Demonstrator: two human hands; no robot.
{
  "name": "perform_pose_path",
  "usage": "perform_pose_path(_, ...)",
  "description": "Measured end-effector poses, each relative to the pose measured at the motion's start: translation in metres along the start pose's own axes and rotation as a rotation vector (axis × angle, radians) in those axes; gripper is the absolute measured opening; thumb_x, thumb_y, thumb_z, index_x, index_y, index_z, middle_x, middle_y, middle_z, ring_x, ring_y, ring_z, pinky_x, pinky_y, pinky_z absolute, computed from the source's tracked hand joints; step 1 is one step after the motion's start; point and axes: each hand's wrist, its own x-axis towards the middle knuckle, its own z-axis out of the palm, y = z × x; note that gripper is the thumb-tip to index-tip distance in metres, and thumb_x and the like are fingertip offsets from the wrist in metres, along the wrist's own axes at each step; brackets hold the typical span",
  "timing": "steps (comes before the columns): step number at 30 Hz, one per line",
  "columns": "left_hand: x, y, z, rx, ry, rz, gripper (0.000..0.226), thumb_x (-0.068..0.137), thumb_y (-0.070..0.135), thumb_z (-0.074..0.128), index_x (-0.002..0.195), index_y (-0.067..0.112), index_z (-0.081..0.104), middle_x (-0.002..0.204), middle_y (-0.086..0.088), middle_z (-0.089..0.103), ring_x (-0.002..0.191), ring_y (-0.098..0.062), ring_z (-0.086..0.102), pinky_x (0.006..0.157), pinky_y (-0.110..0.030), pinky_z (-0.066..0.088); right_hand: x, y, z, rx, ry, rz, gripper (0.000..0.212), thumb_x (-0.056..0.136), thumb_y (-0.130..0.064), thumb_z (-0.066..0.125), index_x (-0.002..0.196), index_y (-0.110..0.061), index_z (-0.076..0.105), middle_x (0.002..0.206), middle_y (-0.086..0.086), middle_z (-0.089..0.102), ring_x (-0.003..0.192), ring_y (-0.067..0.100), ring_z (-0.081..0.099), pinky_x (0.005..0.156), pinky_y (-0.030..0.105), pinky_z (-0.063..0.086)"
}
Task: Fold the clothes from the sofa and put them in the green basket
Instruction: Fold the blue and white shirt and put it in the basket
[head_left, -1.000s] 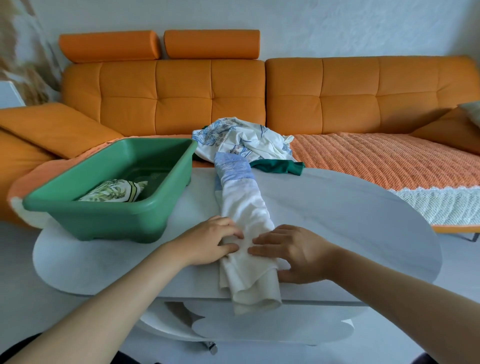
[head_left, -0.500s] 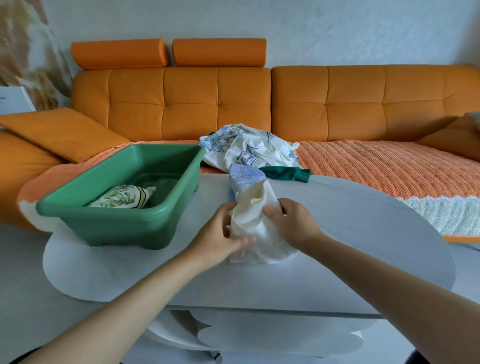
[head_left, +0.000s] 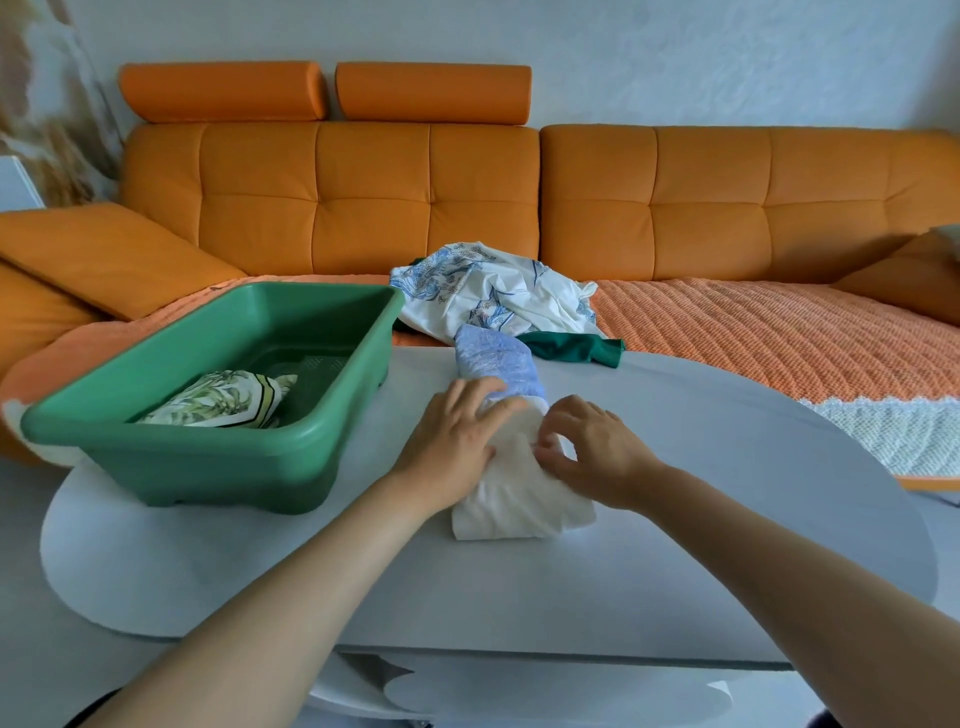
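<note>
White fabric, partly folded: a white garment (head_left: 519, 493) lies on the pale table (head_left: 727, 519), its long axis running away from the person and its far end a blue-patterned band (head_left: 496, 364) near the table's back edge. The near end is doubled over into a thick pad. Left hand (head_left: 457, 441) rests flat on the garment's left side, fingers fairly straight and together, pressing down and gripping nothing. Right hand (head_left: 597, 452) sits on the right side, fingers curled, with fingertips and thumb pinching a fold of the white cloth near the garment's middle. The hands are close; contact between them cannot be told. Green basket (head_left: 208, 467) stands on the left part of the table, near the left hand and apart from the garment. Inside it lies one folded leaf-print cloth (head_left: 218, 400), toward the near-left wall. Behind the table is the orange sofa (head_left: 363, 197). On its seat, just beyond the blue band, is a loose heap of white cloth with blue print (head_left: 483, 296), unfolded. A dark green piece (head_left: 571, 348) sticks out at the heap's right, reaching the table edge; whether it touches the table cannot be told. An orange knitted throw (head_left: 779, 332) covers the seat to the right.
</note>
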Motion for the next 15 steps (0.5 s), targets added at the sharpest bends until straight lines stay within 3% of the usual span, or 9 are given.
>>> perform_pose_path(3,0.001,-0.008,0.006,-0.063,-0.122,0.027,0.035,0.084,0.010,0.069,0.117,0.022,0.072,0.137,-0.005,0.057,0.123,-0.030,0.051,0.093,-0.043,0.045,0.004,0.005,0.002,-0.053,-0.036,0.053,0.021,0.097,-0.045,0.055,0.102,-0.027,0.066,0.119,-0.005,0.056,0.111,0.020,0.052,0.096,0.035,0.038)
perform_pose_path(6,-0.002,-0.018,0.006,-0.139,-0.200,-0.083,0.032,0.096,0.021,0.062,0.127,0.020,0.068,0.145,-0.004,0.051,0.132,-0.026,0.046,0.103,-0.042,0.041,0.008,0.003,0.003,-0.071,0.019,0.055,0.018,0.093,-0.045,0.061,0.097,-0.028,0.066,0.120,-0.006,0.055,0.112,0.019,0.050,0.096,0.035,0.037)
perform_pose_path(8,0.001,-0.019,-0.001,-0.071,-0.099,-0.042,0.034,0.089,0.014,0.068,0.123,0.016,0.071,0.143,-0.008,0.053,0.130,-0.030,0.048,0.101,-0.042,0.041,0.009,0.000,0.002,-0.066,0.059,0.030,0.016,0.089,-0.042,0.067,0.100,-0.030,0.065,0.126,-0.006,0.052,0.116,0.020,0.049,0.098,0.035,0.036)
perform_pose_path(11,0.004,-0.007,-0.016,-0.092,0.090,0.177,0.018,0.087,0.012,0.065,0.100,0.016,0.076,0.114,-0.004,0.066,0.104,-0.025,0.059,0.084,-0.041,0.048,0.010,0.000,0.000,-0.098,0.089,-0.033,0.030,0.084,-0.032,0.074,0.111,-0.030,0.064,0.134,-0.003,0.049,0.121,0.022,0.048,0.100,0.036,0.036)
perform_pose_path(13,-0.001,-0.002,-0.020,-0.152,-0.016,0.245,0.024,0.092,0.032,0.058,0.099,0.019,0.077,0.107,0.002,0.067,0.102,-0.020,0.060,0.082,-0.039,0.049,0.008,-0.005,-0.006,-0.098,0.115,-0.130,0.030,0.081,-0.020,0.077,0.109,-0.027,0.070,0.130,0.000,0.055,0.117,0.025,0.053,0.098,0.038,0.039)
perform_pose_path(15,-0.010,-0.005,-0.019,-0.110,-0.309,0.157,0.047,0.092,0.058,0.049,0.122,0.029,0.071,0.133,0.005,0.060,0.125,-0.016,0.052,0.101,-0.038,0.044,0.003,-0.012,-0.013,-0.118,0.184,-0.303,0.029,0.075,-0.002,0.074,0.096,-0.022,0.077,0.115,0.003,0.066,0.102,0.029,0.062,0.088,0.041,0.047)
